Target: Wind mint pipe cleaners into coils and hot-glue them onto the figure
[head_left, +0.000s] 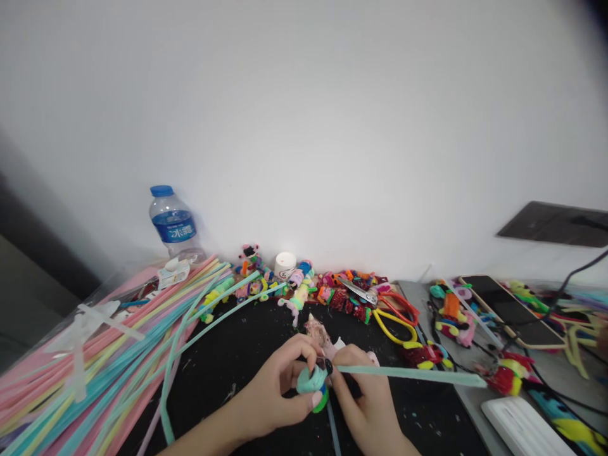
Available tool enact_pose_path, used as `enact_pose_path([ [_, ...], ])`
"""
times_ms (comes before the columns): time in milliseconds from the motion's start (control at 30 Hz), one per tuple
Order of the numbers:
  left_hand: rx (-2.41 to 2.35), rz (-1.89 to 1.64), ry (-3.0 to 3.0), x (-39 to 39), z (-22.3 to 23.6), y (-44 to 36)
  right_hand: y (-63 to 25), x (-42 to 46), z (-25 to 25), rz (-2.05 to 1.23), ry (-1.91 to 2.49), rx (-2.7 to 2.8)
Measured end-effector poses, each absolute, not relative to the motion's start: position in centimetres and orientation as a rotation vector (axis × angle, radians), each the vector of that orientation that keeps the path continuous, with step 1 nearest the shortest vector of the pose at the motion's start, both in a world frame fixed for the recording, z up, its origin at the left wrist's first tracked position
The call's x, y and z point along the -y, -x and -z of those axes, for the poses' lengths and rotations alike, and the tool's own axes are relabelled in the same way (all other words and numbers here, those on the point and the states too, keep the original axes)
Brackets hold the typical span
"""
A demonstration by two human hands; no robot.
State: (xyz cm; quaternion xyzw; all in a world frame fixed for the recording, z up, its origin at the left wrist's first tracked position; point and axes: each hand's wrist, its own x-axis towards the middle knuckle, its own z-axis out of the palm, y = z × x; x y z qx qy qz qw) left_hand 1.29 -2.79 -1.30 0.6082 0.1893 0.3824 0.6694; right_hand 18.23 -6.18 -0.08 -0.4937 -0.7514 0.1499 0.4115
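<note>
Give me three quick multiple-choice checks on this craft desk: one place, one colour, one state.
1. Where does the clear plastic water bottle stand?
A. back left by the wall
B. front right
C. on the phone

2. What colour is its cap?
A. red
B. blue
C. white

3. What does the left hand do?
A. lies flat
B. points at the wall
C. pinches a small teal fuzzy coil

Answers: 1 A, it stands behind the long pastel stems. 2 B, the cap is blue. 3 C, fingers close round the coil, right hand alongside.

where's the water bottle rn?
In the head view, the clear plastic water bottle with a blue cap and label stands upright far left against the white wall, behind the spread of pastel pipe cleaners, well away from both hands.
</note>
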Motion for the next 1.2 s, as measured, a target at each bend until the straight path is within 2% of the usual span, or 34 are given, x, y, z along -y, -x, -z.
enact_pose_path([
  [467,-0.428,-0.916,-1.432,2.6,0.6,-1.2,-18.0,6.2,0.3,-0.39,1.201,1.872],
  [1033,-0.41,-0.922,-1.262,2.6,0.2,-1.3,-18.2,6.0,0.8,-0.691,1.277,1.527],
  [1200,-0.421,-0.953,-1.211,2.4,0.3,-1.5,-18.0,6.1,0.8,-0.869,1.243,1.391],
])
